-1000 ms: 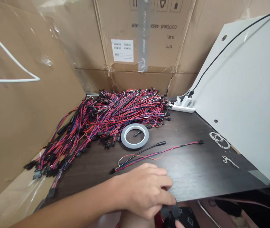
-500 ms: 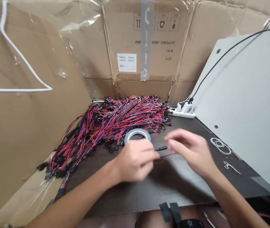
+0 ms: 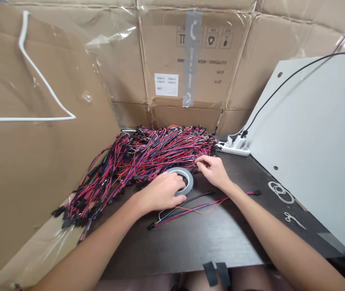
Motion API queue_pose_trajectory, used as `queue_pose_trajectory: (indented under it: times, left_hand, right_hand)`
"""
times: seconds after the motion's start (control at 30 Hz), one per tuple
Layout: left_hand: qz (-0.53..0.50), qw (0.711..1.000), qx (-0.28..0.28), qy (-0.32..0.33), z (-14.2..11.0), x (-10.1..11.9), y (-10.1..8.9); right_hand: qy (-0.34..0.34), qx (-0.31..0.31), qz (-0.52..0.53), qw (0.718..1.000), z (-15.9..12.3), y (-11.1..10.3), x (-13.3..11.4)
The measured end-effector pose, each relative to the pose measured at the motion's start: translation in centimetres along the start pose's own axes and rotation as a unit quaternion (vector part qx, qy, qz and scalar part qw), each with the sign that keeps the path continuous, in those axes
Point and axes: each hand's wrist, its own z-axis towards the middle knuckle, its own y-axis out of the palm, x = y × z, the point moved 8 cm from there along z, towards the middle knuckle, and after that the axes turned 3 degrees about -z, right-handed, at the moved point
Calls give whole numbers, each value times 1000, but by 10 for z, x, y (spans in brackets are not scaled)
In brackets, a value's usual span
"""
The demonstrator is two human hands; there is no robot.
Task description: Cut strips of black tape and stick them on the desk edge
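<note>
My left hand is closed on the near left side of a grey roll of tape, its fingertips at the hole. Beyond the roll's right side, my right hand has its thumb and fingers pinched together at the front edge of a wire pile; what they hold, if anything, I cannot make out. In front of both hands, a wire harness with red, blue and black wires and black end connectors lies on the dark table. My right forearm passes over part of it.
A large heap of similar wire harnesses covers the back left. A white power strip stands at the back right. White rings and small scissors lie at the right. Black tape strips hang from the front edge.
The harness now lies on the table below my hands. My left hand has moved onto the tape roll, which has shifted slightly. My right hand has moved back and left toward the pile.
</note>
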Motion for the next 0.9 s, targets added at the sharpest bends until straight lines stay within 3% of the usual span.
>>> queue_pose_trajectory:
  times: [0.1,0.23,0.33,0.47,0.53,0.6,0.67,0.77,0.9]
  left_hand:
    - [-62,992,71,-87,2,-11,-7]
    - [-229,944,171,-167,1,-25,-8]
    - [-383,884,202,-173,0,-30,-3]
    - [-555,785,227,-158,-1,-29,-2]
    - [-627,732,229,-136,-2,-25,-4]
    - [-667,697,234,-123,-3,-22,-6]
    - [-675,691,227,-126,-2,-21,-4]
    - [-666,706,203,-132,0,-19,2]
    - [-669,693,225,-145,1,-24,2]
  right_hand:
    - [-6,-4,14,1000,2,3,-10]
    - [-1,1,53,999,0,8,-20]
    - [1,8,66,998,-2,7,-30]
    - [4,28,100,995,-1,9,-49]
    - [-21,43,104,993,0,11,-61]
    - [-64,43,76,994,2,13,-71]
    - [-85,35,56,994,3,14,-74]
    - [-87,42,62,993,4,11,-71]
    - [-95,46,67,992,3,10,-72]
